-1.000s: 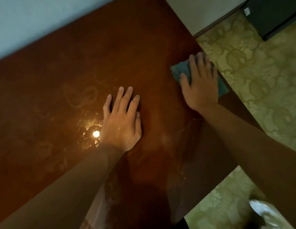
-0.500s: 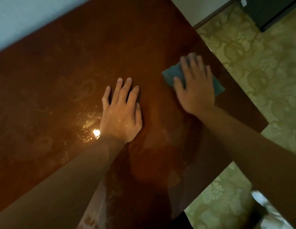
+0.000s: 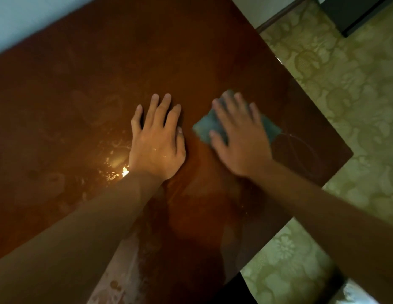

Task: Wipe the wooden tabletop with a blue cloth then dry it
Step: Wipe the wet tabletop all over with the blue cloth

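As the right hand (image 3: 239, 139), pressed flat on the blue cloth (image 3: 207, 126), has slid inward from the table edge toward the flat, empty left hand (image 3: 157, 142), wiping of the tabletop (image 3: 191, 51) is progressing; drying remains

The head camera is looking steeply down from close above the wooden tabletop (image 3: 191, 51), facing its far edge; patterned floor (image 3: 355, 106) is showing right of the tabletop.

No legible text anywhere.
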`<state>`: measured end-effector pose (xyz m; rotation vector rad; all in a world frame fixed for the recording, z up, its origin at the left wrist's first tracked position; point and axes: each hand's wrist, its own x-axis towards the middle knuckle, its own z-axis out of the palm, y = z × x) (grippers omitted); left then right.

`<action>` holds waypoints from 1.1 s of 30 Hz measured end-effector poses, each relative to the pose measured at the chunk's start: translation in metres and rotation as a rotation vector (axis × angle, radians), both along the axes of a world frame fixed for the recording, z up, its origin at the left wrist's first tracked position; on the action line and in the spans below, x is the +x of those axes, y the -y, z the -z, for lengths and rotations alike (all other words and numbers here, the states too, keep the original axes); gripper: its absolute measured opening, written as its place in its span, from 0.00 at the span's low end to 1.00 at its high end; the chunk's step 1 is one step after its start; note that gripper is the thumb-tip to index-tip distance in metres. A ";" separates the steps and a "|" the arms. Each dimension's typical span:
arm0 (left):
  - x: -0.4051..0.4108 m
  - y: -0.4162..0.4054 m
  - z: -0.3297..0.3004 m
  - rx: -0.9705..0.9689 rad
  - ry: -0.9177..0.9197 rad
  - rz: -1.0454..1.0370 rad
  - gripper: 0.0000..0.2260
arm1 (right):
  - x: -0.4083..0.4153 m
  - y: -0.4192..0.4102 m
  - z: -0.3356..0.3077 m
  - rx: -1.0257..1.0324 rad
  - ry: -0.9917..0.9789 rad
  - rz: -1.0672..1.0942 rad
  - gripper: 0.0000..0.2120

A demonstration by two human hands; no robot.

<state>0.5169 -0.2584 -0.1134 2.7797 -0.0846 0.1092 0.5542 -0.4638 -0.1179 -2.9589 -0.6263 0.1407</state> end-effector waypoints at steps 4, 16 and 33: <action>-0.001 0.001 -0.001 -0.005 -0.005 -0.006 0.22 | 0.057 0.035 -0.007 -0.059 -0.036 0.305 0.32; 0.000 -0.001 0.001 0.008 -0.006 0.006 0.22 | -0.058 -0.017 0.001 0.055 0.002 -0.069 0.30; -0.001 0.009 -0.011 0.041 0.024 0.055 0.21 | -0.114 0.007 0.008 0.078 0.012 -0.015 0.31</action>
